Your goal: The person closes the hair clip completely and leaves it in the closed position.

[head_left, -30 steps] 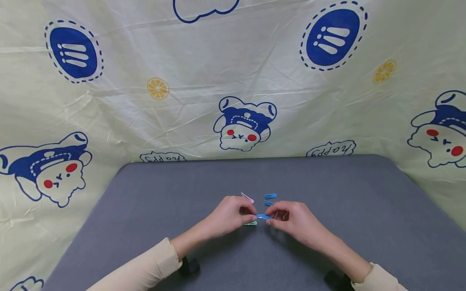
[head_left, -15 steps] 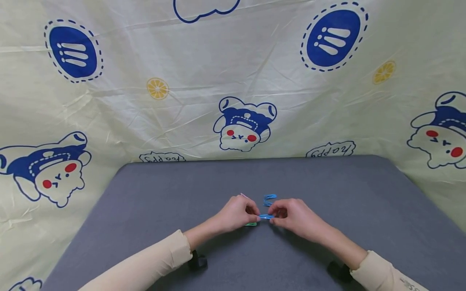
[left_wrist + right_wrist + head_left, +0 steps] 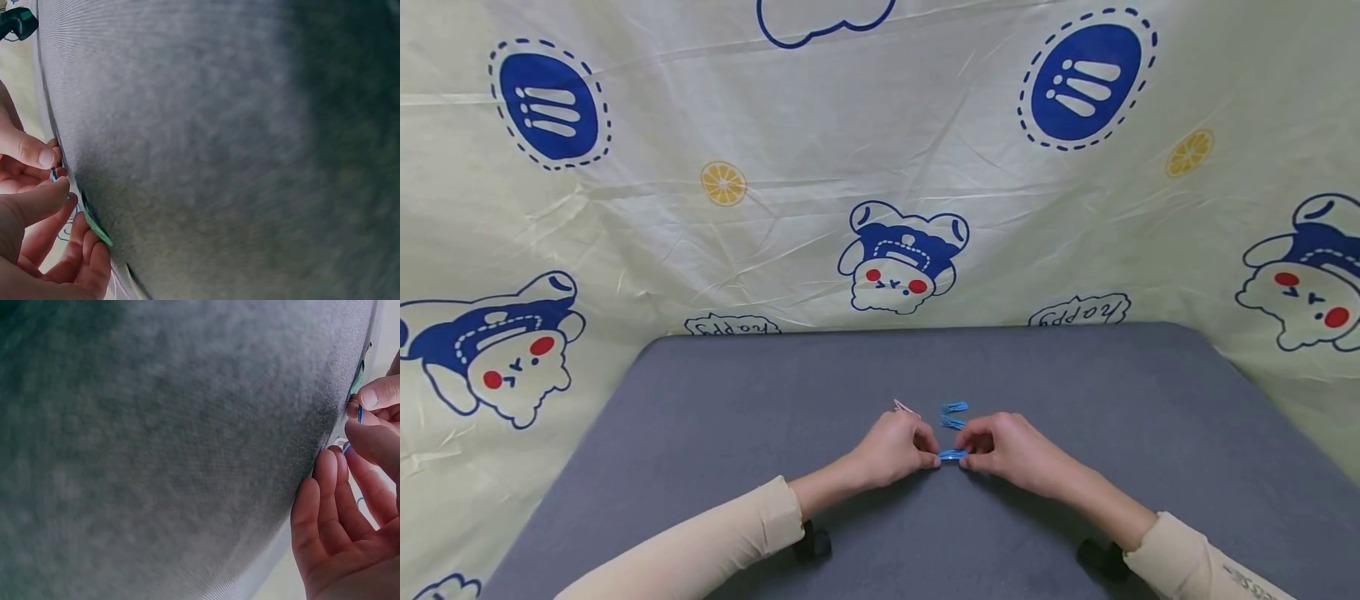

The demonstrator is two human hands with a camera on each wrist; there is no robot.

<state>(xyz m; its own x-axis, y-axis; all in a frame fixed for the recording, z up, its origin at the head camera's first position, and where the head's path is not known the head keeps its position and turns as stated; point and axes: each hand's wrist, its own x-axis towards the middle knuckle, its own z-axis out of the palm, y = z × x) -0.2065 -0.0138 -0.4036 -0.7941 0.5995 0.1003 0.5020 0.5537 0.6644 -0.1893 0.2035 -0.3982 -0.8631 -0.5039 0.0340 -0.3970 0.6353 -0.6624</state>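
A blue hair clip (image 3: pixel 952 455) lies level between my hands, low over the table. My left hand (image 3: pixel 891 450) pinches its left end between thumb and finger, and my right hand (image 3: pixel 1018 454) pinches the right end. In the left wrist view a green hair clip (image 3: pixel 97 226) lies on the table beside my left fingers; the head view hides it behind that hand. Just past the left knuckles is a pink hair clip (image 3: pixel 906 407), partly covered. Two more blue clips lie beyond the held one, a farther clip (image 3: pixel 955 407) and a nearer clip (image 3: pixel 952 422).
The grey table (image 3: pixel 775 375) spreads out on both sides of the hands. Behind it hangs a pale printed curtain (image 3: pixel 820 125). A dark wrist camera (image 3: pixel 813 543) sits under the left forearm, and another dark camera (image 3: pixel 1102 560) under the right.
Both hands have shifted slightly right and, lately, a little nearer with the blue hair clip. The green clip has gone out of sight behind the left hand in the head view.
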